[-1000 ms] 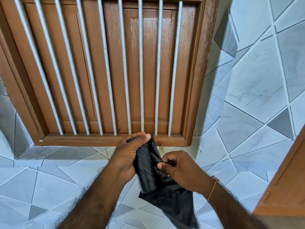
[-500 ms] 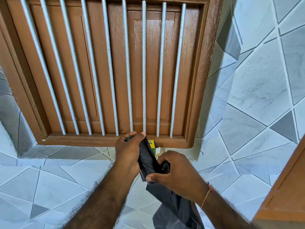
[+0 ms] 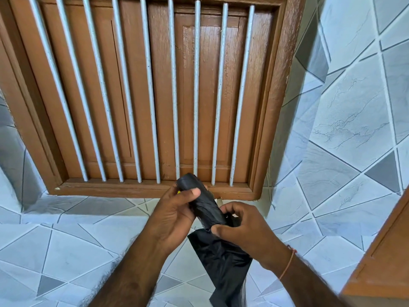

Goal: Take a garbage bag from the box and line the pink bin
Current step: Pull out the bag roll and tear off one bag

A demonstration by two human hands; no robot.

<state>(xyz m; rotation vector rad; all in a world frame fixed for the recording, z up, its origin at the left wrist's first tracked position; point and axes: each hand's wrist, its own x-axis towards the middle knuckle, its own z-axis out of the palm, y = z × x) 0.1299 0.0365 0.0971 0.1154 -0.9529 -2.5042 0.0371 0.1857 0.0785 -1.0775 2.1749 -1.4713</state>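
Note:
A black roll of garbage bags [image 3: 199,200] is gripped in my left hand [image 3: 174,216], thumb across its upper part. One unrolled garbage bag [image 3: 223,262] hangs down from the roll's lower end. My right hand [image 3: 241,229] pinches the bag right where it leaves the roll. A sliver of the box [image 3: 218,200], cardboard with a yellow spot, peeks out behind the roll on the window ledge. The pink bin is not in view.
A brown wooden window frame [image 3: 274,107] with several white vertical bars [image 3: 174,96] fills the wall ahead. Blue-grey tiled walls [image 3: 343,129] surround it. An orange-brown wooden edge [image 3: 385,251] juts in at the lower right.
The view has shifted right. The roll has turned more upright in my left hand, and the loose bag now hangs further down from it. My right hand has slid to the roll's lower end.

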